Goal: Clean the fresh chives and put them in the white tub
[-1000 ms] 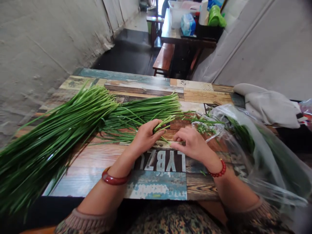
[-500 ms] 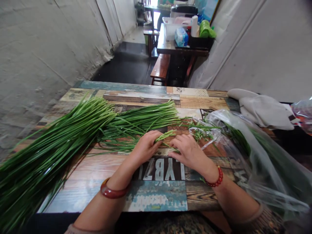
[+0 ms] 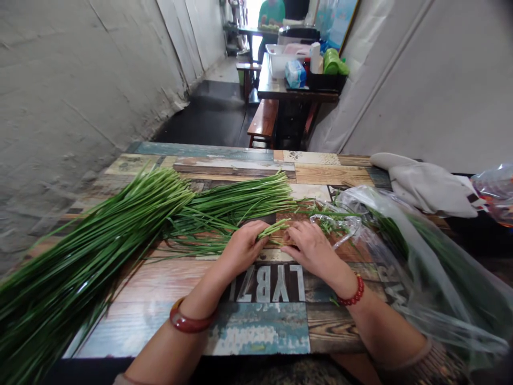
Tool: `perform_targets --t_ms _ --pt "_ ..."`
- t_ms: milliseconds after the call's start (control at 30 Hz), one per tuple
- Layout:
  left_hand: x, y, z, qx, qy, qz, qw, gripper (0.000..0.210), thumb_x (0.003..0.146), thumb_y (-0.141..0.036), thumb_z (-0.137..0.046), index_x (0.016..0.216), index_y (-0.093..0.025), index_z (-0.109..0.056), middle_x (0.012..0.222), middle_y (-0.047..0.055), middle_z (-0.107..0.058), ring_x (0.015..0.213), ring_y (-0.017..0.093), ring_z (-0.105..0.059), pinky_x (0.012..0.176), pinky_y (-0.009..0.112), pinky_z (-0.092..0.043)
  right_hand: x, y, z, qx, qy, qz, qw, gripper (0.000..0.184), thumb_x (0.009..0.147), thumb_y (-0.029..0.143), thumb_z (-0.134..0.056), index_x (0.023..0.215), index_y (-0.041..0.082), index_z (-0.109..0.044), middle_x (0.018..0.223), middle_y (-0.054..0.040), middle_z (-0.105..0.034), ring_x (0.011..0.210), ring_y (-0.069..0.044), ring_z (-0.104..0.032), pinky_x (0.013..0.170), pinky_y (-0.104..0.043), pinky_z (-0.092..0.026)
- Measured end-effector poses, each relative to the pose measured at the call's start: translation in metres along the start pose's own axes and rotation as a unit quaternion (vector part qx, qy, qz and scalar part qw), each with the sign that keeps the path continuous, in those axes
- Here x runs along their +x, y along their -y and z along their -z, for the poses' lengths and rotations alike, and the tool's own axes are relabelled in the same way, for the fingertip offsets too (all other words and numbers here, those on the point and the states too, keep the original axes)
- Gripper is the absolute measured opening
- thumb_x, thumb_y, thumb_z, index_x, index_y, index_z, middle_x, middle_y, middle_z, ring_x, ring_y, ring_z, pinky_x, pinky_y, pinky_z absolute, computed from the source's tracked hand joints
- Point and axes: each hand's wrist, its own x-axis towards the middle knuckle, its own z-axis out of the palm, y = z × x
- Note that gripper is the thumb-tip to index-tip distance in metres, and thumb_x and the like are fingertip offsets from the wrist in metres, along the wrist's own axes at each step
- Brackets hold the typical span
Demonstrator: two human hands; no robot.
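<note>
My left hand [image 3: 246, 245] is closed round a small bunch of garlic chives [image 3: 274, 229], whose pale cut ends point right past the thumb. Close beside those ends, my right hand [image 3: 310, 246] has its fingers curled in a pinch. A thin chive stalk runs in between its thumb and fingers; the tips are partly hidden. Behind my left hand lies a loose row of chives [image 3: 244, 198]. A large heap of chives [image 3: 96, 240] fills the left side. Trimmed bits [image 3: 326, 222] are scattered just beyond my right hand.
A clear plastic bag [image 3: 425, 256] with more greens lies on the right of the patchwork-patterned table [image 3: 256, 331]. A light grey cloth item [image 3: 425, 182] sits at the far right. Beyond are a bench [image 3: 264, 117], another table [image 3: 272, 88] and a person in green [image 3: 271, 12].
The view has tilted up slightly, so more of the person at the back shows. Both hands keep nearly the same place, with the bunch still in my left hand.
</note>
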Motion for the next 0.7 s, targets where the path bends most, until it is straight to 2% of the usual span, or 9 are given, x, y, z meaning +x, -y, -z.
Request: perform_targets --t_ms 100,233,300,400,467,533,633,700 --pt "0.0 0.001 0.0 -0.001 -0.004 0.004 1.0 0.017 0.093 -0.024 -0.048 0.084 -0.018 -0.061 0.086 0.003 -0.064 0.084 0.016 -0.057 0.077 0.026 -0.043 0.0 0.004 -0.001 -0.022 0.003 0.016 1.0 0.01 0.091 0.026 -0.059 0.083 0.022 -0.059 0.089 -0.0042 -0.064 0.088 -0.022 -0.053 0.078 -0.035 -0.034" --pt "0.0 0.0 0.001 0.002 -0.002 0.001 1.0 0.016 0.092 -0.023 -0.047 0.086 -0.018 -0.062 0.085 0.003 -0.063 0.083 0.016 -0.056 0.076 0.026 -0.043 0.001 0.007 -0.005 -0.054 -0.044 0.015 0.997 0.012 0.095 0.025 -0.051 0.086 0.019 -0.058 0.09 -0.0081 -0.064 0.087 -0.024 -0.053 0.078 -0.036 -0.035" --pt "-0.001 -0.001 0.002 0.001 0.013 0.005 1.0 0.016 0.092 -0.024 -0.047 0.088 -0.018 -0.062 0.084 0.002 -0.063 0.081 0.016 -0.056 0.074 0.025 -0.042 0.001 0.006 -0.006 -0.028 -0.071 -0.002 0.997 0.015 0.096 0.024 -0.047 0.087 0.018 -0.057 0.088 -0.009 -0.063 0.082 -0.023 -0.054 0.075 -0.035 -0.037" --pt "-0.001 -0.004 0.002 -0.003 0.044 0.015 0.999 0.015 0.091 -0.023 -0.048 0.089 -0.018 -0.063 0.081 0.001 -0.061 0.077 0.015 -0.054 0.07 0.024 -0.039 0.003 0.004 -0.006 0.093 -0.116 -0.016 0.989 0.018 0.097 0.023 -0.042 0.087 0.019 -0.056 0.082 -0.0069 -0.062 0.075 -0.02 -0.055 0.07 -0.032 -0.04" --pt "-0.001 -0.005 0.002 -0.01 0.043 0.026 0.999 0.018 0.09 -0.024 -0.048 0.08 -0.017 -0.061 0.075 0.0 -0.057 0.073 0.014 -0.051 0.066 0.024 -0.037 0.004 0.0 -0.006 0.199 -0.15 -0.042 0.968 0.015 0.095 0.025 -0.045 0.087 0.02 -0.057 0.081 -0.0042 -0.062 0.072 -0.018 -0.056 0.068 -0.029 -0.041" --pt "0.0 -0.005 0.002 -0.03 0.025 0.043 0.998 0.023 0.091 -0.027 -0.047 0.072 -0.016 -0.057 0.07 -0.001 -0.053 0.07 0.013 -0.048 0.065 0.024 -0.037 0.006 -0.006 -0.005 0.288 -0.181 -0.103 0.935 0.014 0.093 0.03 -0.049 0.087 0.021 -0.057 0.077 -0.0012 -0.061 0.068 -0.016 -0.055 0.065 -0.027 -0.042" --pt "0.0 -0.003 0.004 -0.071 -0.004 0.066 0.995 0.027 0.092 -0.033 -0.046 0.074 -0.015 -0.057 0.071 -0.001 -0.053 0.07 0.013 -0.047 0.067 0.024 -0.038 0.008 -0.016 -0.003 0.406 -0.225 -0.19 0.865 0.018 0.091 0.038 -0.052 0.086 0.021 -0.057 0.07 0.0021 -0.056 0.06 -0.013 -0.049 0.056 -0.024 -0.039" --pt "0.001 -0.002 0.006 -0.084 -0.015 0.074 0.994 0.029 0.092 -0.035 -0.046 0.075 -0.015 -0.057 0.07 -0.001 -0.053 0.07 0.013 -0.047 0.067 0.024 -0.038 0.008 -0.018 -0.003 0.473 -0.231 -0.204 0.826 0.023 0.092 0.042 -0.051 0.086 0.021 -0.058 0.067 0.0027 -0.054 0.056 -0.011 -0.047 0.053 -0.023 -0.038"
